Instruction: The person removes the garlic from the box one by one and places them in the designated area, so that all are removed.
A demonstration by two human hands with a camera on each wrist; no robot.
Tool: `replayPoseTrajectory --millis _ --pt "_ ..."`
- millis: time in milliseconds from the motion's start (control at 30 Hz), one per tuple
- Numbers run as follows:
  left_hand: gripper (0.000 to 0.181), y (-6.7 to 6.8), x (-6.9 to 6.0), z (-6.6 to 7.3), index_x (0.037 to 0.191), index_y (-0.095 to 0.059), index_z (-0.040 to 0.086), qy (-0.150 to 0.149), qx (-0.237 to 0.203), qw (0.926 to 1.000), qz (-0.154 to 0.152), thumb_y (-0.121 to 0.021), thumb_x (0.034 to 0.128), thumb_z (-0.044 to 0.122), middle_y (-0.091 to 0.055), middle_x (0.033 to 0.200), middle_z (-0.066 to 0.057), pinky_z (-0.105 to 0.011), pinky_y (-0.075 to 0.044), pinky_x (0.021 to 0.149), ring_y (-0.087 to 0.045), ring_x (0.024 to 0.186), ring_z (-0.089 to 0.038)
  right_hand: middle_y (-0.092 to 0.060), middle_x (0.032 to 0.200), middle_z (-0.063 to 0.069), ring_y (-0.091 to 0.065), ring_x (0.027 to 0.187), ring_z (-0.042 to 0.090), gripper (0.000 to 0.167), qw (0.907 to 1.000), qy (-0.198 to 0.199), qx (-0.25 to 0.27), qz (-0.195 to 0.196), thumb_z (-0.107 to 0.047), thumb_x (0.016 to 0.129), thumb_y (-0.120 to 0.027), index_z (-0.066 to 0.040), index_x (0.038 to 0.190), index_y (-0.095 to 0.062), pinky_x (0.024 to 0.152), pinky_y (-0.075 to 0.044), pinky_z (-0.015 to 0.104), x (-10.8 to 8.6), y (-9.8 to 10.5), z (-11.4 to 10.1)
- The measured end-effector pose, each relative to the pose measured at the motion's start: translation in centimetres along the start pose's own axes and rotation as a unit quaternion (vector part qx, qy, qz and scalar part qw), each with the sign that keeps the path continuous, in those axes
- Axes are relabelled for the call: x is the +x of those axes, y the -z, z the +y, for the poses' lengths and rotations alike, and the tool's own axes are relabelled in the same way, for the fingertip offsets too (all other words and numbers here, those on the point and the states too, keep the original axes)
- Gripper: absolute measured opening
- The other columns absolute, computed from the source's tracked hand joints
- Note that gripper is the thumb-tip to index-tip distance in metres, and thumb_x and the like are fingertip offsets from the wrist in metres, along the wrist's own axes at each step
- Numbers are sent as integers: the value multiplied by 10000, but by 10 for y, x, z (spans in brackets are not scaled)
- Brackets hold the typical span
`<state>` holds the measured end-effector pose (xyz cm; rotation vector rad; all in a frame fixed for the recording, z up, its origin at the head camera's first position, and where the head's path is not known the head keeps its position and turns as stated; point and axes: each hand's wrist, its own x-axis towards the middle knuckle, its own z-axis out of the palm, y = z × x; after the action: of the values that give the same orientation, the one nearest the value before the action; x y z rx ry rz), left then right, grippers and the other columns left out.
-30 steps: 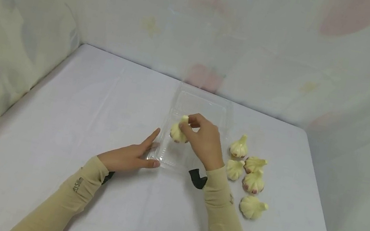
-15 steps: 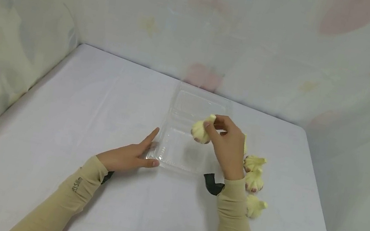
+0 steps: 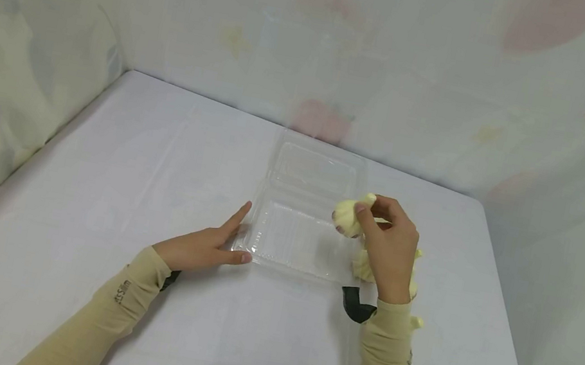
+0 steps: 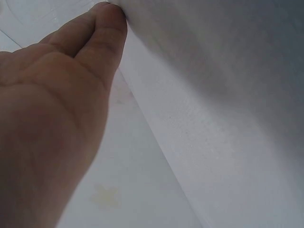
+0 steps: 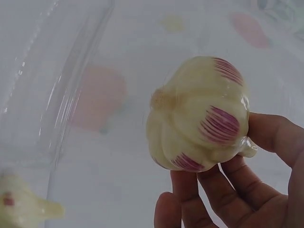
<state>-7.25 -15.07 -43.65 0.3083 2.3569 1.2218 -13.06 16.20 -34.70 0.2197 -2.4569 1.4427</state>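
A garlic bulb [image 3: 347, 218] with purple marks is pinched by its stem in my right hand [image 3: 390, 245], raised above the right edge of the clear plastic container [image 3: 295, 235]. The right wrist view shows that bulb [image 5: 199, 114] large, with thumb and fingers of the hand [image 5: 256, 190] around its stem end. At the container's front left corner my left hand [image 3: 201, 248] rests with fingers and thumb spread. In the left wrist view the hand [image 4: 61, 95] shows straight fingers. Inside the container no bulb shows.
More bulbs lie right of the container, partly hidden by my right hand and forearm: one [image 3: 364, 267] beside the container, another [image 3: 416, 323] nearer the front. The container's lid [image 3: 318, 171] lies open toward the patterned back curtain [image 3: 407, 66].
My right hand has carried the bulb rightward, from over the container's middle to its right edge, and now covers more of the loose bulbs. My left hand has stayed put.
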Motion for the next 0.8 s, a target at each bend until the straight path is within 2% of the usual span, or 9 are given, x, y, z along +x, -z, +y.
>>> replayPoseTrajectory --millis 100,367,700,800 --pt "1053 0 1 -2 1608 154 344 8 -20 10000 -10 -609 942 632 -282 1631 -54 -544 -199 1174 -251 1484 -297 -725 1019 33 -630 932 111 248 9997 -171 -75 180 -266 946 -732 -68 1095 -738 773 -493 256 -3 9 4" --pt "1049 2 0 -4 1606 154 351 -8 -15 10000 2 -608 943 631 -285 1629 -55 -552 -199 1172 -251 1484 -305 -720 1010 40 -625 924 106 235 9966 -322 -377 660 -244 957 -715 -56 1096 -735 780 -484 235 -13 25 15" --pt "1045 2 -3 -5 1607 155 343 8 -120 9999 4 -615 951 607 -270 1634 -61 -552 -193 1174 -238 1490 -301 -716 1021 72 -608 958 129 290 9913 -677 -828 764 -287 973 -692 -39 1120 -726 802 -449 258 -32 35 34" --pt "1043 2 -3 -5 1607 158 341 -7 -113 9999 -1 -613 955 604 -269 1634 -63 -552 -194 1174 -239 1489 -303 -722 1018 88 -616 967 156 293 9901 -725 -945 748 -290 973 -693 -38 1120 -725 818 -438 299 -41 36 40"
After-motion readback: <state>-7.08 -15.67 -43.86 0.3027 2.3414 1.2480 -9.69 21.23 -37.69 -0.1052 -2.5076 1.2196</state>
